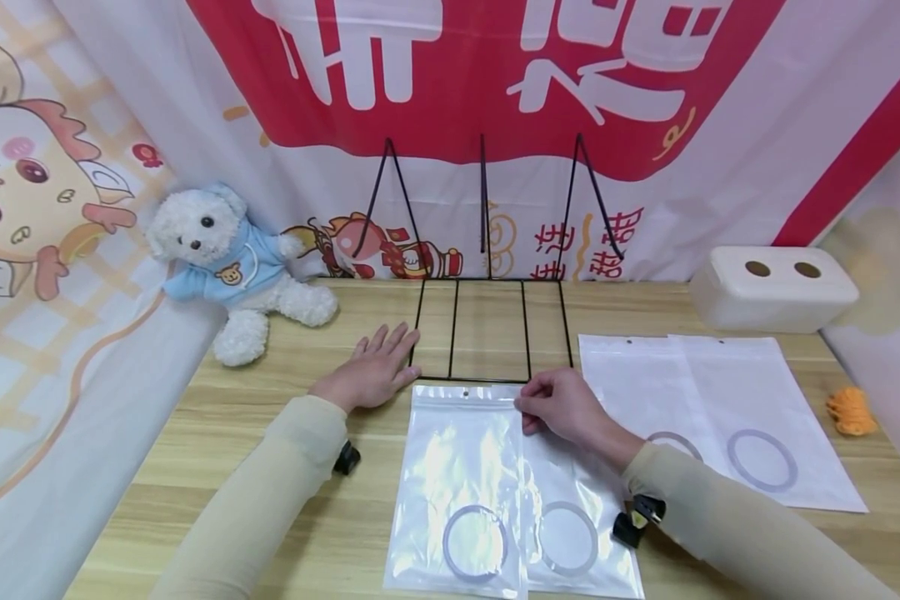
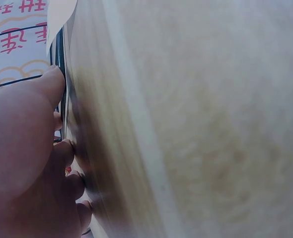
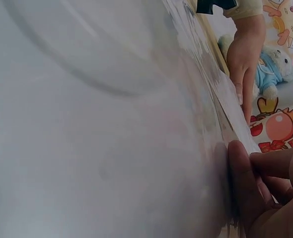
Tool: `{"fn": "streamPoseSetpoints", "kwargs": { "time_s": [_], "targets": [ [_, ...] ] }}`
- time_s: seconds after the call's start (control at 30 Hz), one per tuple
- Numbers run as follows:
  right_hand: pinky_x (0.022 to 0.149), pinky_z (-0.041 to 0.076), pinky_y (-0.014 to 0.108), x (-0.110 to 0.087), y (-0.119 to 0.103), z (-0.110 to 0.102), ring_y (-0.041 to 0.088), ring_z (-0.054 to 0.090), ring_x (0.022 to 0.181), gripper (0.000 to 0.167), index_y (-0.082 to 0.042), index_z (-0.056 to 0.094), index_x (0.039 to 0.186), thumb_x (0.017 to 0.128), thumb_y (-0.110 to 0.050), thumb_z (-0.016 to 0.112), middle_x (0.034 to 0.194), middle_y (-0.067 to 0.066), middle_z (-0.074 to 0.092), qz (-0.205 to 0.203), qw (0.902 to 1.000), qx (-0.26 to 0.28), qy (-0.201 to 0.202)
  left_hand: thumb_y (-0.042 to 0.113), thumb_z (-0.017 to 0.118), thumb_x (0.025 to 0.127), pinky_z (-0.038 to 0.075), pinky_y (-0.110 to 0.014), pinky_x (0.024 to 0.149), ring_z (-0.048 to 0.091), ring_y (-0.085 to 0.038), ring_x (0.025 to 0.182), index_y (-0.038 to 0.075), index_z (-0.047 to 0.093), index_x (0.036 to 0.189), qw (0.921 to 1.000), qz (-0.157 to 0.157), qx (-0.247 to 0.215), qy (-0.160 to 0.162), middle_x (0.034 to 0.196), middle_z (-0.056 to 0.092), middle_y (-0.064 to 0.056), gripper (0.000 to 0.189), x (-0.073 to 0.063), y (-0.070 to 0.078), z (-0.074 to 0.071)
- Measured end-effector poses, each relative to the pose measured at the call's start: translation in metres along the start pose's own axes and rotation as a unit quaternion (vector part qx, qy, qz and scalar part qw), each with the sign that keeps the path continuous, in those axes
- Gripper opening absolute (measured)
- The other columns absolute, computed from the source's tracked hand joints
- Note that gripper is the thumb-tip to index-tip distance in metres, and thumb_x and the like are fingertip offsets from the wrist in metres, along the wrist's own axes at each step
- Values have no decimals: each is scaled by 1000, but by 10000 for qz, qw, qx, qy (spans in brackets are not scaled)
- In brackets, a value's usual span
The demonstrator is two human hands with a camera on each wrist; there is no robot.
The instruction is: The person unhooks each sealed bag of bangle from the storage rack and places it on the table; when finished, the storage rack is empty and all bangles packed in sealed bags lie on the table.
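Two white plastic zip bags, a left one (image 1: 442,450) and a right one (image 1: 570,475), lie overlapping at the front middle of the table, each with a grey ring mark low down. At their top edges, where they meet, my right hand (image 1: 566,408) pinches a bag between thumb and fingers; which of the two is hard to tell. A black wire rack (image 1: 487,280) stands just behind the bags. My left hand (image 1: 371,371) rests palm down on the wood, fingers extended beside the rack's left side. In the right wrist view, a fingertip (image 3: 241,153) lies against the bag's edge.
More white bags (image 1: 750,392) lie overlapping on the right. A white box with two round holes (image 1: 780,287) sits at the back right, near an orange bundle (image 1: 851,411). A plush bear (image 1: 247,267) leans at the back left. Printed cloth (image 1: 450,125) hangs behind.
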State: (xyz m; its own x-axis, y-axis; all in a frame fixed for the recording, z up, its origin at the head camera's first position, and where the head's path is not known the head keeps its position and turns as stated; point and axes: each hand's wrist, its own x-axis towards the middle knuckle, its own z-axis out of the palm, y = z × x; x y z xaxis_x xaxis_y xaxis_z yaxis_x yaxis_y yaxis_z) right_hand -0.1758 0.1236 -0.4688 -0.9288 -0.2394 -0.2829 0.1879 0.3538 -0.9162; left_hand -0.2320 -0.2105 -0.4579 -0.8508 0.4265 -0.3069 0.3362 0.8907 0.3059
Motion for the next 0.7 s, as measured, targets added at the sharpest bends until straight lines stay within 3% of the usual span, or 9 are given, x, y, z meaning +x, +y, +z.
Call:
{"fn": "streamPoseSetpoints", "kwargs": {
  "time_s": [0.7],
  "targets": [
    [66,68,34,6,-4,-8,17,76,64,14,12,75,108,100,1,70,81,16,78,7,9993,-336,-173,48,37,117,2,-68,135,-1,-46,169,15,10,176,10000,5,36,25,184,2,-14,72,-1,0,-1]
  ]
}}
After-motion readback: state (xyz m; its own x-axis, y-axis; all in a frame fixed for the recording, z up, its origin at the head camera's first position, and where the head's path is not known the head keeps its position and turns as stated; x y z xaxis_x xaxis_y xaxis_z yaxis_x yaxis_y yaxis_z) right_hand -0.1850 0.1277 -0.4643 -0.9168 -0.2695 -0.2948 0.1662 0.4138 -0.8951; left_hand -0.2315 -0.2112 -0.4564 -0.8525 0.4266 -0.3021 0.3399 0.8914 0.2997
